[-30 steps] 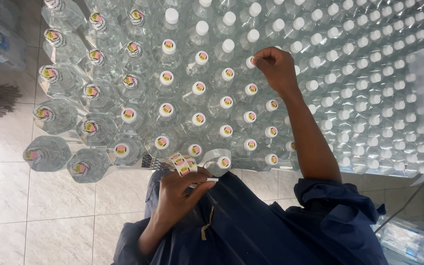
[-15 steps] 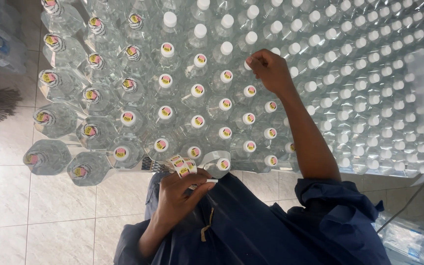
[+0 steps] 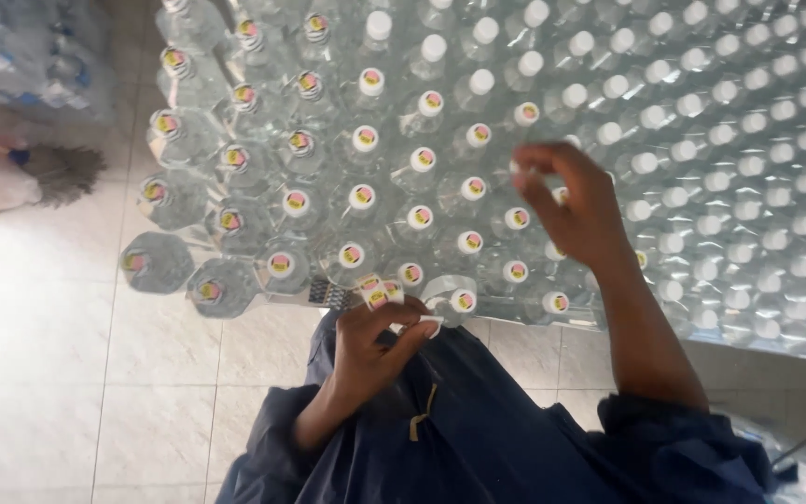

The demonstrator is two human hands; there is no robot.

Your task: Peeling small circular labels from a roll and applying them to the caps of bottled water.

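Observation:
A large block of clear water bottles [image 3: 552, 121] with white caps stands in front of me. Caps on the left part carry small round pink and yellow stickers; caps to the right are plain white. My left hand [image 3: 370, 341] holds a strip of round stickers [image 3: 375, 291] at the near edge of the block. My right hand [image 3: 576, 201] hovers over the bottles near the border between stickered and plain caps, fingers loosely apart, blurred by motion; nothing shows in it. I wear a dark blue coat [image 3: 478, 439].
Pale floor tiles [image 3: 58, 373] lie to the left. A mop head [image 3: 62, 173] rests on the floor at upper left, beside wrapped packs of bottles [image 3: 30, 56]. More wrapped bottles show at the lower right corner.
My right hand has lifted off the cap it was pressing and pulled back toward me, fingers loosening. The view has shifted, so the bottles sit further right in frame. The left hand keeps the sticker strip.

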